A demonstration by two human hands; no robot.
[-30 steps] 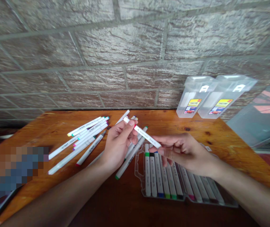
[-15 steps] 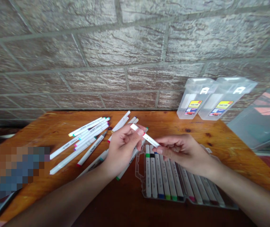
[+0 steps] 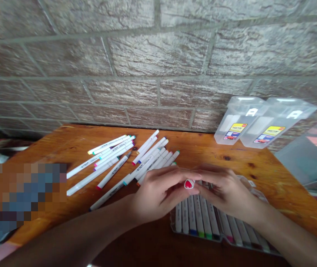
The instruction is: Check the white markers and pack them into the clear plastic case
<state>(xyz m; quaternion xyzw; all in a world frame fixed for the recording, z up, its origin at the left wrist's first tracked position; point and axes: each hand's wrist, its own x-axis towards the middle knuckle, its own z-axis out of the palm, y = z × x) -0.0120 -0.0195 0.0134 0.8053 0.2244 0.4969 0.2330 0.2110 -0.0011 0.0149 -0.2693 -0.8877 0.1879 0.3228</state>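
Note:
Both my hands meet over the near end of a clear marker tray on a wooden table. My left hand and my right hand pinch one white marker between them, its red end cap pointing at the camera. The marker's barrel is hidden behind the fingers. Several white markers with coloured ends lie side by side in the tray below the hands. A loose heap of white markers is spread on the table to the left of my left hand.
Two clear plastic marker boxes with yellow labels lean against the brick wall at the back right. A blurred patch covers the table's left edge. The table's right edge drops off beside a glass surface.
The marker was held slanted above the tray; it now points end-on at the camera, lower down. Both hands have dropped and closed in together. The view shifted slightly left.

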